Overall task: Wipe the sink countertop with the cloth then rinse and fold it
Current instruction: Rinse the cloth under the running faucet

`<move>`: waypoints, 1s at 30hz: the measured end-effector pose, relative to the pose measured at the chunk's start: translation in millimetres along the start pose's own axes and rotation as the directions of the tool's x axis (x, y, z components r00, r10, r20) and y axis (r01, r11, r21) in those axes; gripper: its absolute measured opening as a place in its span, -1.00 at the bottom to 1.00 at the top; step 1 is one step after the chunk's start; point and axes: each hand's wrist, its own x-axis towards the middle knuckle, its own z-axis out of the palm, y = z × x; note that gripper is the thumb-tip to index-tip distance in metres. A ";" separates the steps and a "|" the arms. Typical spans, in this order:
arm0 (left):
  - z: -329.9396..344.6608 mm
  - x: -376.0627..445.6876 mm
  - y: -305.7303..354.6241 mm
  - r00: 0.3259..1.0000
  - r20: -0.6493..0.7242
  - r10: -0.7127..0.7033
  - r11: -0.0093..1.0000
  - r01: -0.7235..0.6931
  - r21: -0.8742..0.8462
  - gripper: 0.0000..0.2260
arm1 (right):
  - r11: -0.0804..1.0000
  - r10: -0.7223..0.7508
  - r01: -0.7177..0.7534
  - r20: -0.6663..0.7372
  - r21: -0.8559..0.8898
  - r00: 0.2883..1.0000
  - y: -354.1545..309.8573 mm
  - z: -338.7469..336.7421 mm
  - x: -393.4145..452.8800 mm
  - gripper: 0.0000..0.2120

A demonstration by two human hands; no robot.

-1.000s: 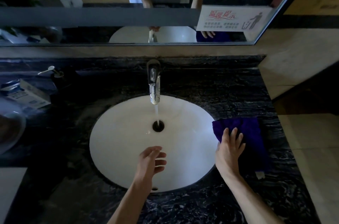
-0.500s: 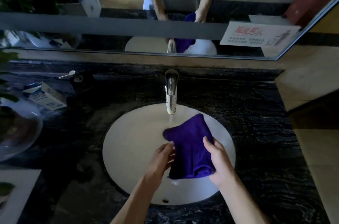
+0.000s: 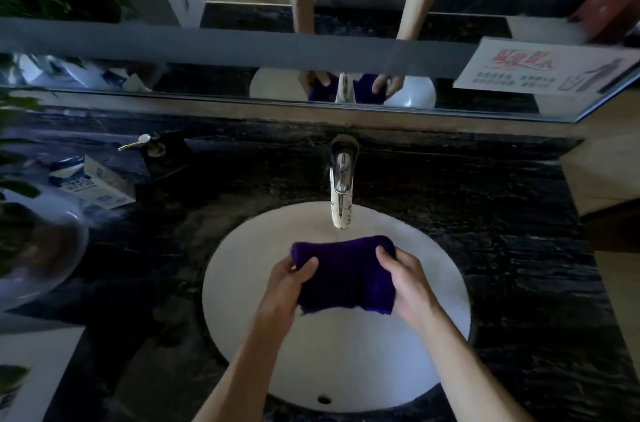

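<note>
1. The left hand [image 3: 287,286] grips the purple cloth's [image 3: 344,274] left end.
2. The right hand [image 3: 408,283] grips its right end.
3. The cloth hangs over the white sink [image 3: 346,369], just below the faucet [image 3: 341,179].

Two hands [image 3: 287,286] — one cloth [image 3: 346,274].

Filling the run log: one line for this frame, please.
stage: rinse | purple cloth: bunched, over basin, below faucet | left hand: gripping cloth | right hand: gripping cloth
</note>
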 end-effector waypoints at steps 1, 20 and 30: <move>1.4 5.1 4.0 1.000 -0.024 0.009 1.000 -0.009 0.015 -0.82 | 1.000 -0.011 0.011 -0.033 -0.019 0.999 0.0 1.4 7.3 -0.83; -5.9 59.9 19.8 0.960 0.021 0.278 0.746 -0.230 0.625 -0.55 | 0.573 -0.361 0.279 0.068 -0.770 0.930 0.2 -5.2 76.2 -0.57; -10.8 65.8 27.3 0.927 -0.010 0.376 0.708 -0.280 0.648 -0.86 | 0.785 -0.351 0.296 0.003 -0.545 0.936 1.0 -7.9 79.6 -0.85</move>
